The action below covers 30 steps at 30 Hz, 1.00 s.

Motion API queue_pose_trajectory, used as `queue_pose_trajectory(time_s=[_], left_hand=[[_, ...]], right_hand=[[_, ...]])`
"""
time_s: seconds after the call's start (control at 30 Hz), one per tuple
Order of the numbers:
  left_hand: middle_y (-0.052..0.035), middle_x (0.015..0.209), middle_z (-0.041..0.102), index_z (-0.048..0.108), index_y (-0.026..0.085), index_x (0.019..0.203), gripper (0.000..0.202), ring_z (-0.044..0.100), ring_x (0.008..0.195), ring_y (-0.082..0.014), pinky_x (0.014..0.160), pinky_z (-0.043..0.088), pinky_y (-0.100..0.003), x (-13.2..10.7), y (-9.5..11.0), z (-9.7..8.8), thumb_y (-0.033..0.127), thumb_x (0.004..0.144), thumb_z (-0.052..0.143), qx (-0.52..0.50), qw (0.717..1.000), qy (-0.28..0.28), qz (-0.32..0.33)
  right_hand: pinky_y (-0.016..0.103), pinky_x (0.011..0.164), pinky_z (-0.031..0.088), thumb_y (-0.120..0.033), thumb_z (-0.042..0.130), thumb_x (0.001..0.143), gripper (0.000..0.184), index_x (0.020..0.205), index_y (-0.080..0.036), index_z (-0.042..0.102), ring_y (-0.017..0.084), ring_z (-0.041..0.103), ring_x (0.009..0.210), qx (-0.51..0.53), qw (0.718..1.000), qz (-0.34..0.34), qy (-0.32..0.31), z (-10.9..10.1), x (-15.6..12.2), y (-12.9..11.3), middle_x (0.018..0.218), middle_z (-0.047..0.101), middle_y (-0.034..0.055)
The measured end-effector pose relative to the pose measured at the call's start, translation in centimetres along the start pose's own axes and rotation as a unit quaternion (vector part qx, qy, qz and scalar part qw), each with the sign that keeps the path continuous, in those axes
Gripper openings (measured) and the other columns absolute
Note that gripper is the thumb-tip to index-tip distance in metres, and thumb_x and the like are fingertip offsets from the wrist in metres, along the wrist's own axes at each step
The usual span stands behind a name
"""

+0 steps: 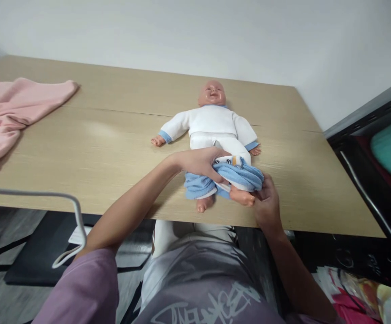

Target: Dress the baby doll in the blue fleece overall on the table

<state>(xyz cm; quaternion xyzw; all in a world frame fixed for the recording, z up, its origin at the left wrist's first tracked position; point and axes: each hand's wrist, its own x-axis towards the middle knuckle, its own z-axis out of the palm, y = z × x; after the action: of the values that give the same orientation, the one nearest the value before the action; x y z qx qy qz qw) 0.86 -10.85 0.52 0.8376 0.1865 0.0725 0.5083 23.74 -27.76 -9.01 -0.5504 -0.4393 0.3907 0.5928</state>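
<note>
A baby doll (pixel 213 121) in a white top with blue cuffs lies on its back, head toward the wall. Blue pants (pixel 237 174) are bunched around its lower legs, with both feet sticking out below. My left hand (pixel 202 163) lies across the legs, its thumb and fingers closed on the bunched cloth over the doll's leg on the right. On the far side of that leg, my right hand (pixel 268 198) grips the pants' edge beside the foot; its fingertips are partly hidden by the cloth.
The doll rests on a wooden table (pixel 121 135) near its front edge. A pink cloth (pixel 20 108) lies at the left. In front of the left edge runs a white bent cable or tube (pixel 47 193). A black rack (pixel 367 180) stands right, and a black chair (pixel 43 252) is below left.
</note>
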Motion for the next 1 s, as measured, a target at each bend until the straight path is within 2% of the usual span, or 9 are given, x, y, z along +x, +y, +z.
queue_pose_trajectory(time_s=[0.07, 0.13, 0.2, 0.3, 0.37, 0.5, 0.67, 0.87, 1.0], left_hand=[[-0.0009, 0.092, 0.073, 0.074, 0.018, 0.104, 0.052, 0.065, 0.084, -0.0205, 0.076, 0.047, -0.031, -0.2, 0.3, -0.1, 0.058, 0.080, 0.095, 0.005, 1.000, -0.015, 0.004], [-0.0011, 0.093, 0.074, 0.075, 0.018, 0.103, 0.057, 0.066, 0.085, -0.0208, 0.076, 0.046, -0.031, -0.4, 0.6, -0.3, 0.064, 0.078, 0.098, 0.022, 1.000, -0.016, 0.006], [-0.0019, 0.100, 0.076, 0.076, 0.018, 0.108, 0.060, 0.068, 0.090, -0.0221, 0.079, 0.046, -0.031, -0.7, 0.8, -0.4, 0.064, 0.077, 0.099, 0.044, 0.999, -0.004, 0.011], [-0.0024, 0.106, 0.078, 0.077, 0.019, 0.115, 0.057, 0.070, 0.097, -0.0240, 0.084, 0.047, -0.032, -0.9, 0.9, -0.7, 0.062, 0.083, 0.097, 0.060, 0.998, 0.004, 0.034], [-0.0036, 0.110, 0.080, 0.077, 0.019, 0.118, 0.054, 0.073, 0.102, -0.0261, 0.088, 0.049, -0.033, -0.9, 0.7, -0.9, 0.059, 0.088, 0.094, 0.050, 0.998, -0.008, 0.048], [-0.0071, 0.123, 0.081, 0.075, 0.019, 0.126, 0.054, 0.076, 0.113, -0.0310, 0.096, 0.055, -0.037, -0.8, -0.1, -1.0, 0.056, 0.091, 0.092, -0.001, 0.997, -0.042, 0.064], [-0.0078, 0.128, 0.081, 0.073, 0.022, 0.131, 0.051, 0.076, 0.118, -0.0326, 0.099, 0.057, -0.040, -0.9, -0.3, -0.7, 0.052, 0.093, 0.088, -0.002, 0.998, -0.027, 0.063], [-0.0081, 0.112, 0.076, 0.070, 0.018, 0.123, 0.059, 0.070, 0.100, -0.0288, 0.086, 0.050, -0.037, -1.1, 1.3, -0.3, 0.058, 0.085, 0.092, 0.106, 0.992, 0.073, 0.007], [-0.0023, 0.095, 0.072, 0.074, 0.022, 0.114, 0.057, 0.064, 0.083, -0.0240, 0.077, 0.044, -0.035, -2.4, 2.8, -1.5, 0.062, 0.079, 0.096, 0.127, 0.988, 0.081, -0.045]], right_hand=[[0.043, 0.108, 0.068, -0.035, 0.095, 0.087, 0.045, 0.126, -0.027, 0.075, 0.028, 0.083, 0.118, -0.023, 0.999, 0.005, -0.036, -0.8, 0.7, -0.3, 0.124, 0.085, 0.0066], [0.044, 0.108, 0.068, -0.042, 0.093, 0.094, 0.034, 0.120, -0.026, 0.079, 0.029, 0.083, 0.116, -0.057, 0.995, 0.012, -0.083, -1.9, 1.5, -0.7, 0.120, 0.087, 0.0066], [0.047, 0.111, 0.067, -0.048, 0.091, 0.098, 0.038, 0.128, -0.025, 0.082, 0.033, 0.083, 0.122, -0.089, 0.985, 0.025, -0.147, -3.0, 2.4, -1.6, 0.129, 0.088, 0.0087], [0.051, 0.116, 0.066, -0.053, 0.090, 0.101, 0.053, 0.145, -0.027, 0.079, 0.038, 0.078, 0.137, -0.111, 0.960, 0.068, -0.249, -4.2, 3.2, -3.5, 0.147, 0.084, 0.0102], [0.053, 0.117, 0.066, -0.054, 0.091, 0.100, 0.056, 0.150, -0.031, 0.077, 0.040, 0.076, 0.142, -0.120, 0.949, 0.080, -0.281, -4.5, 3.6, -4.6, 0.151, 0.082, 0.0087], [0.060, 0.121, 0.063, -0.058, 0.090, 0.100, 0.054, 0.148, -0.036, 0.079, 0.043, 0.077, 0.137, -0.163, 0.943, 0.043, -0.287, -4.4, 4.5, -5.5, 0.143, 0.085, 0.0055], [0.061, 0.116, 0.063, -0.060, 0.087, 0.102, 0.049, 0.144, -0.035, 0.081, 0.043, 0.078, 0.130, -0.193, 0.927, -0.003, -0.322, -4.0, 5.6, -5.1, 0.138, 0.086, 0.0048], [0.051, 0.107, 0.064, -0.056, 0.092, 0.098, 0.050, 0.140, -0.033, 0.077, 0.037, 0.077, 0.123, -0.196, 0.930, -0.005, -0.312, -4.5, 5.7, -4.8, 0.136, 0.082, 0.0057], [0.047, 0.109, 0.061, -0.059, 0.090, 0.100, 0.038, 0.123, -0.032, 0.078, 0.030, 0.073, 0.113, -0.147, 0.941, -0.030, -0.303, -4.4, 6.4, -5.5, 0.120, 0.078, 0.0046]])
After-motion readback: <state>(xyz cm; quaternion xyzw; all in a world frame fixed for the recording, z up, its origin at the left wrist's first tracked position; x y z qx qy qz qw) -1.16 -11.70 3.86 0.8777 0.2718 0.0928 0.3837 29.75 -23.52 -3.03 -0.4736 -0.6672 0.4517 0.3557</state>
